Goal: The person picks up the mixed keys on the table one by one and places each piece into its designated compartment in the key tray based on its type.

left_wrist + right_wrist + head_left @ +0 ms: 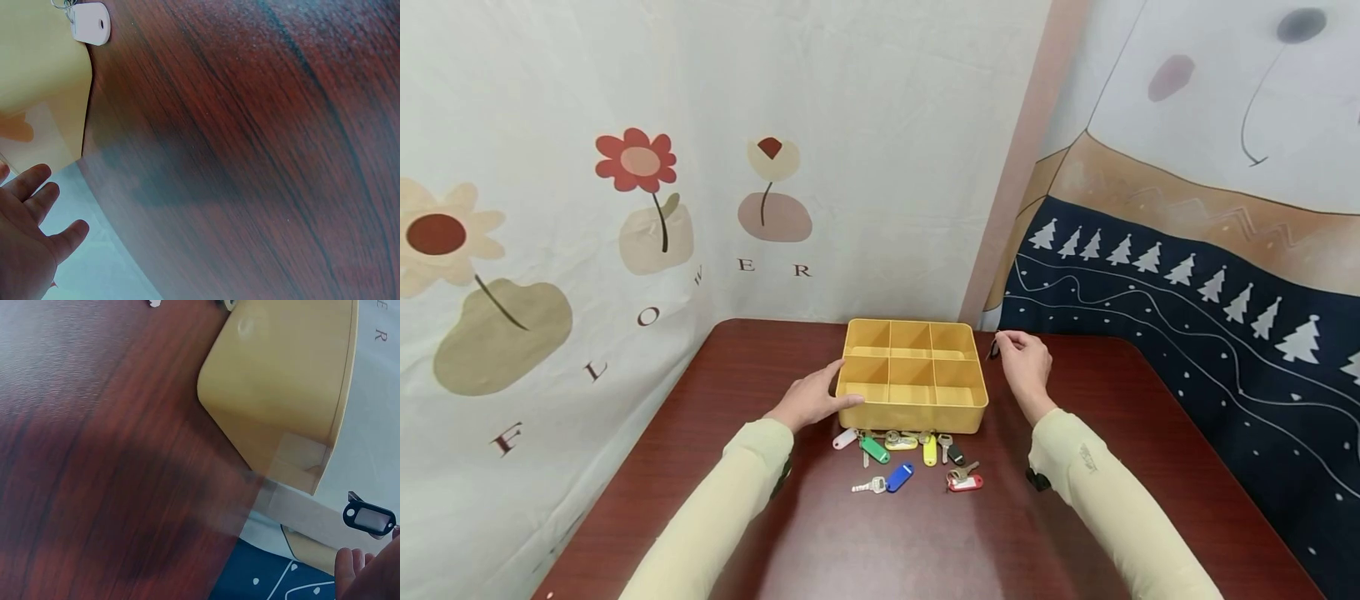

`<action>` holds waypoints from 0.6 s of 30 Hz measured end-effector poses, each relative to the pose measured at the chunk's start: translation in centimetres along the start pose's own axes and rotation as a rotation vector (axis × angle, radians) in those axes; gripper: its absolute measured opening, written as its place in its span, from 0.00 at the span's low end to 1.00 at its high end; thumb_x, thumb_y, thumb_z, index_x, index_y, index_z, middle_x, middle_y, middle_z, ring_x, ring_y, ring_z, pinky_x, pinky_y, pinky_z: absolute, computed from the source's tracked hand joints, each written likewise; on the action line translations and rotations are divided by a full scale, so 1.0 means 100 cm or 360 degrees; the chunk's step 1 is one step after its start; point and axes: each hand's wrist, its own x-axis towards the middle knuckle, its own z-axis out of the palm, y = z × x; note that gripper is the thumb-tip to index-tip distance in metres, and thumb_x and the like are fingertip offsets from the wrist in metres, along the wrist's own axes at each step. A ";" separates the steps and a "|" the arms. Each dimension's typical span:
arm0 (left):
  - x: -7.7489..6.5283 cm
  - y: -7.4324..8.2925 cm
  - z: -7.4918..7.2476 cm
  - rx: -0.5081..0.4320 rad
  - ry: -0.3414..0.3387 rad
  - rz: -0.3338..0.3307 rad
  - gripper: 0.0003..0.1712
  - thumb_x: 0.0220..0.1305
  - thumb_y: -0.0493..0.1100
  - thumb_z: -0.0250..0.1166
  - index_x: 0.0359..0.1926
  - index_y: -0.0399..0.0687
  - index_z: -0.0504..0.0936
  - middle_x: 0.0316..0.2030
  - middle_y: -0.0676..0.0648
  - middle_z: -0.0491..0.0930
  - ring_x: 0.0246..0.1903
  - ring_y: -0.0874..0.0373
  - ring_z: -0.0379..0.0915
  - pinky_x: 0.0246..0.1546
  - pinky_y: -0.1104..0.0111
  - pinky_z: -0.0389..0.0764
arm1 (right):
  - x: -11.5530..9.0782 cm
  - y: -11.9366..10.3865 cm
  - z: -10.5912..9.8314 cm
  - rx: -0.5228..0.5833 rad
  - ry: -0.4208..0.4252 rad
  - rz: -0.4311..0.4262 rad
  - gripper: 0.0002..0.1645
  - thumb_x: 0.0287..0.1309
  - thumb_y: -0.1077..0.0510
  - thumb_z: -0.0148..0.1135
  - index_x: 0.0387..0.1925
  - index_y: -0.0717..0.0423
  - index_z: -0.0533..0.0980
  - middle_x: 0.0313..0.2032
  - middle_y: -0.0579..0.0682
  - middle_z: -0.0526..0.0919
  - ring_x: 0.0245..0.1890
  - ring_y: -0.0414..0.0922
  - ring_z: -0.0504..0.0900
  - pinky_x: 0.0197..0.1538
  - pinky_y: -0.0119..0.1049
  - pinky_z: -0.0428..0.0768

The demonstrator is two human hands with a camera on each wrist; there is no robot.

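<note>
A yellow box (912,418) divided into several compartments stands toward the back of the table. My left hand (811,398) rests against its left side, thumb at the front left corner and fingers along the side wall; the left wrist view shows that hand (31,231) with fingers spread. To the right of the box, my right hand (1026,367) pinches a black key tag (369,518) by its end, apart from the box. Part of a key (354,497) shows behind the tag. The compartments look bare in the head view.
Before the box lie keys with tags: white (846,439), green (875,450), yellow (930,451), black (956,454), blue (899,477) and red (966,483). Another yellow tag (901,444) lies close to the front wall. A printed cloth (880,167) hangs behind the table (880,550).
</note>
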 end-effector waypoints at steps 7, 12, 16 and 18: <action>0.000 0.000 0.001 0.0010 -0.0001 0.0009 0.56 0.59 0.70 0.65 0.77 0.45 0.56 0.71 0.38 0.63 0.68 0.40 0.61 0.66 0.45 0.62 | 0.009 -0.005 0.007 -0.0009 0.0023 0.0000 0.18 0.65 0.48 0.62 0.46 0.55 0.85 0.49 0.55 0.83 0.54 0.52 0.77 0.58 0.48 0.72; 0.000 0.001 0.001 0.0004 -0.0007 0.0008 0.58 0.57 0.73 0.64 0.77 0.46 0.56 0.71 0.39 0.63 0.68 0.41 0.61 0.66 0.46 0.62 | 0.015 -0.010 0.012 -0.0005 -0.0008 0.0023 0.18 0.66 0.47 0.61 0.47 0.55 0.85 0.48 0.55 0.85 0.53 0.52 0.76 0.60 0.49 0.71; -0.001 0.001 0.000 -0.0017 -0.0010 -0.0014 0.57 0.57 0.71 0.65 0.77 0.46 0.56 0.71 0.39 0.63 0.69 0.41 0.60 0.66 0.46 0.62 | 0.020 -0.013 0.015 0.0002 -0.0057 0.0064 0.19 0.68 0.47 0.59 0.48 0.54 0.85 0.49 0.54 0.84 0.54 0.52 0.75 0.61 0.49 0.71; -0.002 0.002 0.000 -0.0030 -0.0012 -0.0026 0.56 0.58 0.70 0.66 0.77 0.46 0.56 0.71 0.39 0.63 0.69 0.41 0.60 0.66 0.46 0.62 | 0.023 -0.014 0.017 0.0003 -0.0068 0.0072 0.19 0.68 0.48 0.58 0.48 0.55 0.84 0.50 0.55 0.84 0.54 0.52 0.74 0.61 0.49 0.71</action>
